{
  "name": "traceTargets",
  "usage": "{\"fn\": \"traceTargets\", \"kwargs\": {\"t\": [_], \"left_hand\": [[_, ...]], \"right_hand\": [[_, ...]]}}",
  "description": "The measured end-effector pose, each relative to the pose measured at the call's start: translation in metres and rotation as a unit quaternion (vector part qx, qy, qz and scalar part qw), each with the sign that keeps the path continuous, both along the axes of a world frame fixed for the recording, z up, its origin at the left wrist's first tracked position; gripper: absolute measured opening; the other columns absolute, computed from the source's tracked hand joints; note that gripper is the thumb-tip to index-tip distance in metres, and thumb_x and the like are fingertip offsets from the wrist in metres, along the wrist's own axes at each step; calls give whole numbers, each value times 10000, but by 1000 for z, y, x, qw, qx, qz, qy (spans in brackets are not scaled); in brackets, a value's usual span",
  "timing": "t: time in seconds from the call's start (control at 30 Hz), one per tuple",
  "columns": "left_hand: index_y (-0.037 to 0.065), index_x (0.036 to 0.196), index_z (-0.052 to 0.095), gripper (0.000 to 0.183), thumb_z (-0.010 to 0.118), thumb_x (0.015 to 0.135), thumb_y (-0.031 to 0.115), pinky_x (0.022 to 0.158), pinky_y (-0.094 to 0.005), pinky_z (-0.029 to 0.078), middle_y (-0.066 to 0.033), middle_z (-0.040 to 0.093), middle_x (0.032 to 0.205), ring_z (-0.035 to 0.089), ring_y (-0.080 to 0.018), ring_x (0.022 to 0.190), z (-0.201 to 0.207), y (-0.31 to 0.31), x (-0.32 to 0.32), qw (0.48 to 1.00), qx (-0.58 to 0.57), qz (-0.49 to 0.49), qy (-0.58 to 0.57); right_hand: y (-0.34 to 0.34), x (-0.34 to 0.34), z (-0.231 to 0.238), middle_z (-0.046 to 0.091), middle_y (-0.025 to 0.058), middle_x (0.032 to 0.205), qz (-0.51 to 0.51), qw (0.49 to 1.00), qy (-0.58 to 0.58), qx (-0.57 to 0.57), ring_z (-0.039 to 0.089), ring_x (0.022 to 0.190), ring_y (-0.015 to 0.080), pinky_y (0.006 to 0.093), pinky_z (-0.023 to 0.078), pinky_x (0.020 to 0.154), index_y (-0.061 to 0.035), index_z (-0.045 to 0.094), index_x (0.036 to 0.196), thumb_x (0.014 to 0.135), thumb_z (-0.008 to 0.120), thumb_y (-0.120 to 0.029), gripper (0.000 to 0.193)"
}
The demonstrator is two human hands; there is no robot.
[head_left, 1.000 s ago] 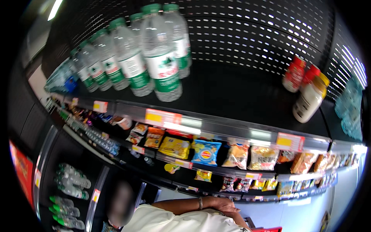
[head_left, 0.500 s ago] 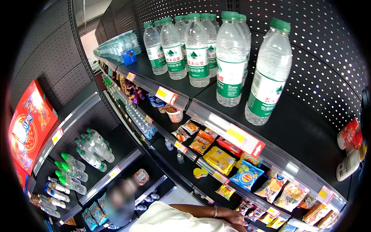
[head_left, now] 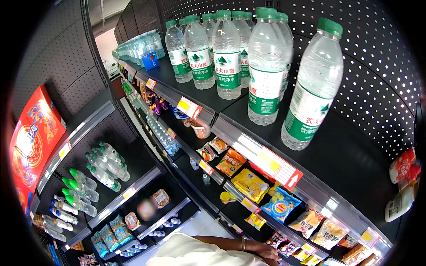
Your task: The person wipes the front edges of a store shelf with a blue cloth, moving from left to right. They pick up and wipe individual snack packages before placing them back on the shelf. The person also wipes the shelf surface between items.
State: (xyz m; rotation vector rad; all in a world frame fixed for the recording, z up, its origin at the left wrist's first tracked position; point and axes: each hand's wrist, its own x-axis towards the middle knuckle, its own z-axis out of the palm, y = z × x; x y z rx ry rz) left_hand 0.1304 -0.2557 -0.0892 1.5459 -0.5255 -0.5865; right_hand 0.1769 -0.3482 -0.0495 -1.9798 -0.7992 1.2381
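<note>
Left grip (head_left: pixel 265 251) looks dim — white shirt (head_left: pixel 199 252) cut off below.

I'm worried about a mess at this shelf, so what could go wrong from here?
The rightmost green-capped bottle stands toward the front of the top shelf, so a bump might topple it. If it fell, it could strike the blue snack bag below. The hand with the bracelet appears close to small snack bags lower down, though depth is unclear; it might brush them.

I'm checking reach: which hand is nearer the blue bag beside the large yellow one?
Left, seemingly: the left hand appears below the blue bag, apart from it; the right hand cannot be made out.
</note>
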Motion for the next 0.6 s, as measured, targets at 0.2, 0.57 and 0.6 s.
{"fn": "traceTargets", "kwargs": {"t": [0.2,0.57,0.6], "left_hand": [[-34,906,643,607,395,1024,506,741,-401,462,-215,656,833,634,-282,806,30,-31,10,994,65,85,-30],[-5,1090,654,367,468,1031,307,866,-345,482,-163,691,1022,654,-220,941,9,-69,20,995,91,42,-1],[-3,1059,654,347,460,1033,282,853,-352,488,-161,692,995,655,-229,931,20,-71,24,992,120,24,15]], "right_hand": [[-49,11,-6,615,188,1201,23,1000,-8,14,590,1134,287,400,452,974,-62,580,1238,956,531,-186,313],[-119,21,-25,609,187,1218,29,995,-36,84,582,1149,287,400,446,986,-65,580,1248,959,522,-198,323],[-120,22,-25,609,187,1220,30,995,-45,82,581,1150,287,400,445,987,-66,579,1249,960,522,-199,324]]}}
